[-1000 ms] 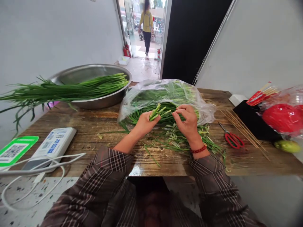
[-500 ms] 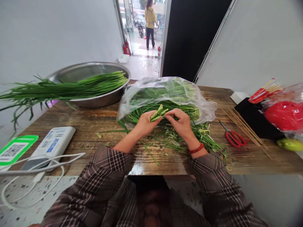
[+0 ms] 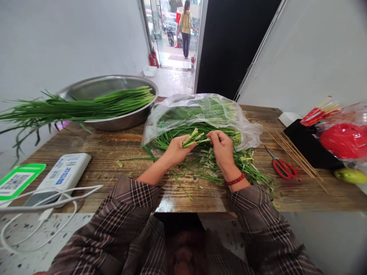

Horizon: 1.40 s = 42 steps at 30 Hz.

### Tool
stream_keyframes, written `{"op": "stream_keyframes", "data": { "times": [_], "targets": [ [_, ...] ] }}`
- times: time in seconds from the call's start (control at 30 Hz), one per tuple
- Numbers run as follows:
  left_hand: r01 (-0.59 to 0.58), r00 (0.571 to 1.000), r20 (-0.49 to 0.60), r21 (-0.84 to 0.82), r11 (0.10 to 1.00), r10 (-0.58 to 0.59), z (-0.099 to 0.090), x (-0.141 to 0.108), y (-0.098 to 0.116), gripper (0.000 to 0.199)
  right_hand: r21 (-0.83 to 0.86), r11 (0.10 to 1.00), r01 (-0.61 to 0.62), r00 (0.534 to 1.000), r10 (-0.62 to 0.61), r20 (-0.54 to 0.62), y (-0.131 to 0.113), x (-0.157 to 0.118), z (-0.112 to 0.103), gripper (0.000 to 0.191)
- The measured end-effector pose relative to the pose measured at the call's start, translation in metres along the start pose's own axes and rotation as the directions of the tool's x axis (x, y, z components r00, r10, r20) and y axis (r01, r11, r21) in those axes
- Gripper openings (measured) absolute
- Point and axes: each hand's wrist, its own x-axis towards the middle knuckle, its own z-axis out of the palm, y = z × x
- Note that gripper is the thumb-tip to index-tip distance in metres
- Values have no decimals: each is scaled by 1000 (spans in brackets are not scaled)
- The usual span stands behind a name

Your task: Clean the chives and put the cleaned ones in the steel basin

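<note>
My left hand (image 3: 178, 149) is closed around a small bunch of garlic chives (image 3: 192, 138), their pale cut ends pointing up and right. To its right, the thumb and fingers of my right hand (image 3: 222, 147) are pinched at the end of a pale chive stalk that sticks out from the bunch. Just beyond both hands, a clear plastic bag (image 3: 177, 102) lies open over a large pile of chives (image 3: 183, 130). Trimmed leaves and peeled scraps (image 3: 210, 162) are scattered under and beside my right hand.
At the left a steel basin (image 3: 120, 121) holds long chives hanging over its rim. A white device (image 3: 67, 172) with cables and a QR-code card (image 3: 20, 181) lie nearer. Right are red-handled scissors (image 3: 283, 168), thin sticks (image 3: 295, 152) and a black box (image 3: 311, 147). A person walks outside the doorway.
My right hand has moved a little to the right, away from my left hand, with its fingers pinched. My left hand and the bunch have hardly moved. The person outside has walked farther off.
</note>
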Motion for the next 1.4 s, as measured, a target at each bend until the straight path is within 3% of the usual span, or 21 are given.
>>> {"op": "stream_keyframes", "data": {
  "times": [0.1, 0.2, 0.27, 0.33, 0.4, 0.5, 0.6, 0.67, 0.8, 0.9, 1.07, 1.17, 1.27, 1.4],
  "targets": [
    [39, 998, -54, 12, 999, -38, -1, 0, -3, 27, -110, 991, 75, 997, -78, -22, -5, 7, -16, 34],
    [54, 994, -93, -7, 999, -54, -3, 1, -4, 28, -241, 944, 227, 963, -181, 198, -11, 11, -26, 36],
    [57, 994, -88, -25, 998, -59, -5, 1, -3, 29, -290, 880, 375, 893, -260, 368, -13, 12, -27, 22],
    [54, 996, -71, -29, 998, -56, -6, 1, -2, 29, -293, 848, 443, 854, -298, 427, -12, 12, -25, 6],
    [40, 998, -43, -20, 999, -41, -6, 0, 0, 28, -262, 886, 382, 885, -270, 379, -10, 10, -21, 17],
    [-6, 999, 37, -15, 1000, 7, -5, 0, 0, 26, -173, 953, 248, 940, -194, 280, -11, 4, -14, 15],
    [-63, 991, 120, -2, 998, 63, -3, 0, 0, 24, -108, 963, 246, 944, -213, 250, -16, 0, -10, 11],
    [-76, 990, 119, 11, 997, 75, -2, 0, 1, 24, -74, 965, 253, 939, -227, 258, -18, -1, -9, 12],
    [-39, 999, -26, -128, 991, 36, -10, 3, 7, 30, 7, 992, 125, 969, -124, 212, -9, 2, -8, 23],
    [-83, 983, -177, -271, 959, 35, -27, 8, 20, 34, 19, 999, 50, 982, -53, 182, 1, 5, -6, 29],
    [-208, 933, -339, -224, 952, 124, -49, 14, 46, 33, 0, 993, 115, 977, -113, 181, -4, 3, -5, 34],
    [-242, 938, -273, -71, 968, 215, -38, 14, 52, 26, -19, 971, 240, 938, -227, 263, -13, -2, -5, 44],
    [-261, 935, -200, 165, 951, 292, -9, 11, 55, 22, -39, 931, 362, 882, -329, 337, -15, -7, 0, 57],
    [-175, 949, -162, 447, 877, 272, 30, 6, 64, 20, -40, 936, 350, 890, -318, 327, -6, -9, 5, 40]
  ]
}}
